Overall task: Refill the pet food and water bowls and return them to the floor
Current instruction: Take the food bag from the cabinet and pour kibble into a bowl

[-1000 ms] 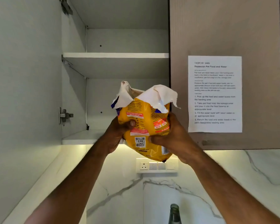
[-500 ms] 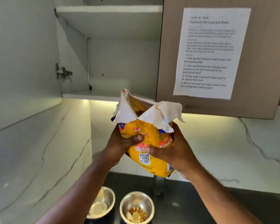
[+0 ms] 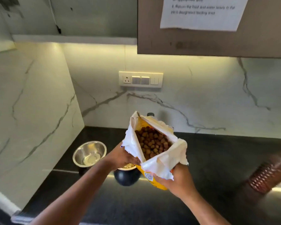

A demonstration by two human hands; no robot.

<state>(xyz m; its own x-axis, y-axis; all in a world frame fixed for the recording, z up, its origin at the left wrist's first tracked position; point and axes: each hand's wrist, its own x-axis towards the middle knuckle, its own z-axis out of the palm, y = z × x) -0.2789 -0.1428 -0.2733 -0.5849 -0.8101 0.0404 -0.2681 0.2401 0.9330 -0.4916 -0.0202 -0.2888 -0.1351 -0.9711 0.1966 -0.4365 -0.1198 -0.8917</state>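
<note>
A yellow pet food bag with a torn white top hangs open above the black counter, brown kibble showing inside. My left hand grips its left edge. My right hand holds its lower right side. An empty steel bowl on a dark base stands on the counter to the left. A second bowl with a dark round base sits right under the bag, mostly hidden by it and my left hand.
A dark bottle top peeks out behind the bag. A switch plate is on the marble wall. A brown cabinet door with a paper sheet hangs above right. A blurred brown patterned thing is at the right.
The bag came down from the open cabinet to just above the counter, and its mouth now faces me. My view dropped with it, bringing both bowls into sight.
</note>
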